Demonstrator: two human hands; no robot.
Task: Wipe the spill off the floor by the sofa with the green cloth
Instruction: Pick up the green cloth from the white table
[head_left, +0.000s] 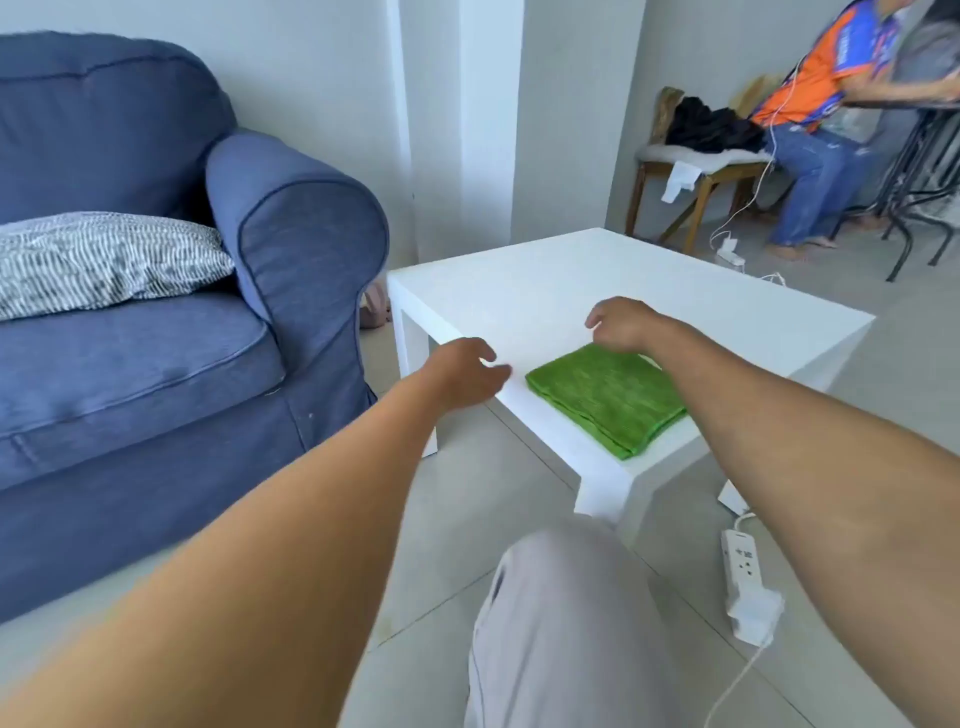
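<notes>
A folded green cloth (608, 397) lies on the near corner of a low white table (550, 291). My right hand (621, 322) hovers just over the cloth's far edge, fingers loosely curled and holding nothing. My left hand (467, 371) is stretched out at the table's left edge, a little left of the cloth, fingers apart and empty. The blue sofa (156, 332) stands to the left. The grey tiled floor (457, 530) between sofa and table shows no spill that I can make out.
A white power strip (745, 582) with a cable lies on the floor right of the table leg. My own knee in light trousers (556, 623) is at the bottom. A patterned cushion (98, 260) rests on the sofa. A person sits at the far right by a wooden stool (696, 176).
</notes>
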